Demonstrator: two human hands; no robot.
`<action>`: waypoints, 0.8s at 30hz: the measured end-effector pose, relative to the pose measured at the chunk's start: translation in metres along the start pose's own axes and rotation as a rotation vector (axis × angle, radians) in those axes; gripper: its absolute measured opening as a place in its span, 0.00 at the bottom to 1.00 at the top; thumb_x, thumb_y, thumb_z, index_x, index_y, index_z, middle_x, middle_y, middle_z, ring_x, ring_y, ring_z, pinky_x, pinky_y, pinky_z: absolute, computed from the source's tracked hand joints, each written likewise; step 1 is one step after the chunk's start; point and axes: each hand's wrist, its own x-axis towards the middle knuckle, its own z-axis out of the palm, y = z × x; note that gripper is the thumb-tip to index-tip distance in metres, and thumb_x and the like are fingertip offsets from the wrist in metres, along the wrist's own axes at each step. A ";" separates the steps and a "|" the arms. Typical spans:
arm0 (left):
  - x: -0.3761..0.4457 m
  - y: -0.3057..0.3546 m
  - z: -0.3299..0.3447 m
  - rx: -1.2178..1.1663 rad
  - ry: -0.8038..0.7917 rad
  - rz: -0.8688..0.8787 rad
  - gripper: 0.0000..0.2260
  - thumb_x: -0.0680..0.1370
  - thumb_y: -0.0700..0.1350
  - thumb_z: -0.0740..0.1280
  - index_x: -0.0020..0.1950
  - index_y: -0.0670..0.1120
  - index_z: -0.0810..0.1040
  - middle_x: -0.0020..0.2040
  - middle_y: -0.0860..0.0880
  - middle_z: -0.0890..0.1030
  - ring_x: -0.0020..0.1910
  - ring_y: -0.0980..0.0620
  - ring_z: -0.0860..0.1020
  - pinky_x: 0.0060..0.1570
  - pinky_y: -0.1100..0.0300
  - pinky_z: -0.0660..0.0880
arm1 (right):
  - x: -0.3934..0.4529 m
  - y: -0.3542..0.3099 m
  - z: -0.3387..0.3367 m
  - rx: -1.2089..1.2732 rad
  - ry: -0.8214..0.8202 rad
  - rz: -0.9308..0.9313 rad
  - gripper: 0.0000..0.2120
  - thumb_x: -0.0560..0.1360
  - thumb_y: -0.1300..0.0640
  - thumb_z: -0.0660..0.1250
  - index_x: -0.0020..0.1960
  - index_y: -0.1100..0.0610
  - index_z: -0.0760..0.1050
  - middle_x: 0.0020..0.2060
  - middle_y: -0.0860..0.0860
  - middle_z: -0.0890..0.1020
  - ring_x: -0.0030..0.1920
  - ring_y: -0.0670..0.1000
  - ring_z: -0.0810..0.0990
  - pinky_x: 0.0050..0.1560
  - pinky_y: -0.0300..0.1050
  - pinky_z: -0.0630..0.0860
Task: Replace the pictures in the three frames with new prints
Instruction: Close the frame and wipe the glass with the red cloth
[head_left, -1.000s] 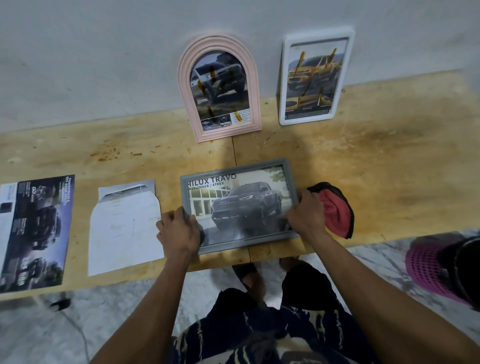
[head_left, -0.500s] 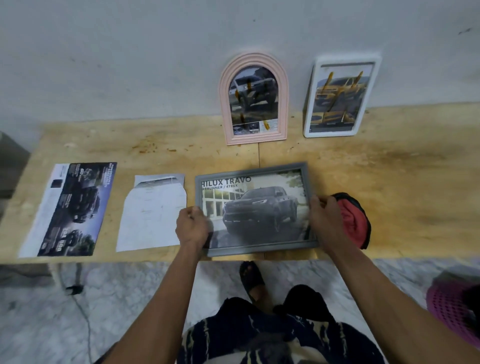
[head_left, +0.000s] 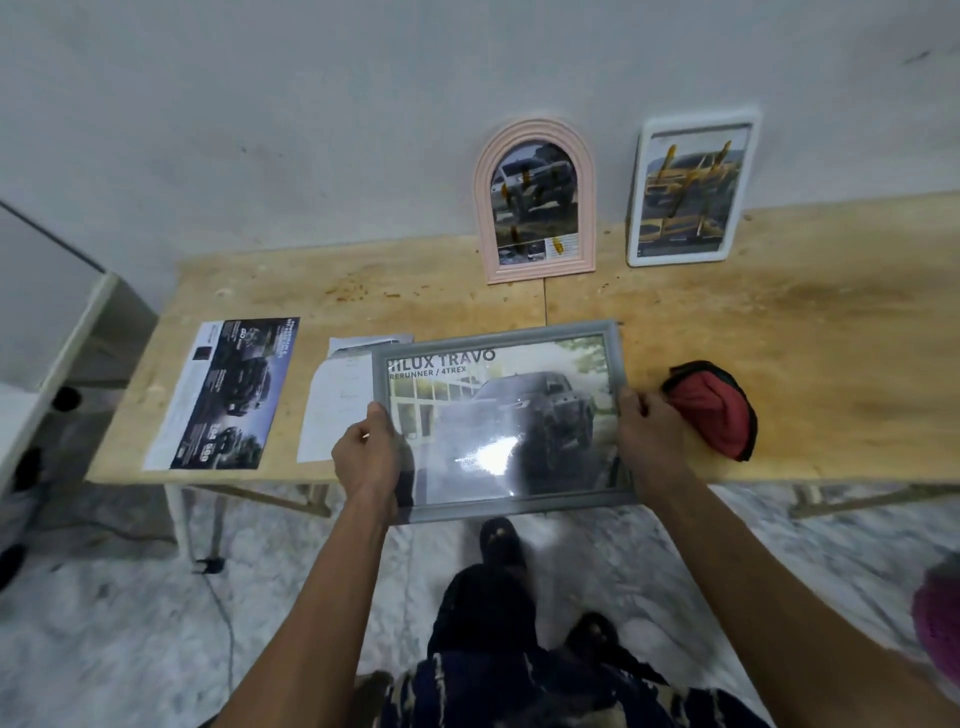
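**Grey frame lifted off the table in both hands**

The left hand (head_left: 366, 452) grasps the grey frame (head_left: 501, 418) by its short edge at nine o'clock, and the right hand (head_left: 647, 439) grasps the opposite edge at three o'clock, thumbs on the front. Held by both ends, the frame stays level and the glass free of prints. Its near edge overhangs the table (head_left: 810, 332), probably ready for standing it up. At twelve o'clock the pink arched frame (head_left: 535, 200) leans on the wall; the white frame (head_left: 691, 189) leans at one o'clock. Loose prints (head_left: 228, 395) lie at nine o'clock, a red cloth (head_left: 714, 408) at three.
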 end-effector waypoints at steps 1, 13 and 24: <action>0.001 0.003 -0.003 -0.012 -0.003 0.008 0.22 0.82 0.54 0.62 0.31 0.45 0.69 0.30 0.47 0.69 0.31 0.49 0.65 0.38 0.55 0.62 | -0.002 -0.003 0.000 0.011 -0.005 -0.016 0.13 0.83 0.52 0.55 0.53 0.59 0.74 0.43 0.55 0.76 0.40 0.53 0.73 0.37 0.47 0.65; 0.161 0.074 -0.047 -0.125 -0.076 0.146 0.11 0.83 0.48 0.62 0.55 0.42 0.80 0.41 0.50 0.77 0.42 0.50 0.74 0.44 0.57 0.73 | 0.047 -0.125 0.115 0.095 -0.138 -0.196 0.14 0.83 0.56 0.57 0.66 0.57 0.72 0.53 0.54 0.78 0.42 0.44 0.77 0.27 0.31 0.72; 0.359 0.144 -0.042 -0.003 -0.222 0.212 0.09 0.82 0.46 0.63 0.61 0.48 0.79 0.55 0.43 0.83 0.52 0.44 0.81 0.56 0.42 0.80 | 0.115 -0.228 0.246 -0.018 0.003 -0.235 0.13 0.83 0.59 0.55 0.65 0.59 0.71 0.47 0.52 0.75 0.39 0.44 0.72 0.35 0.37 0.70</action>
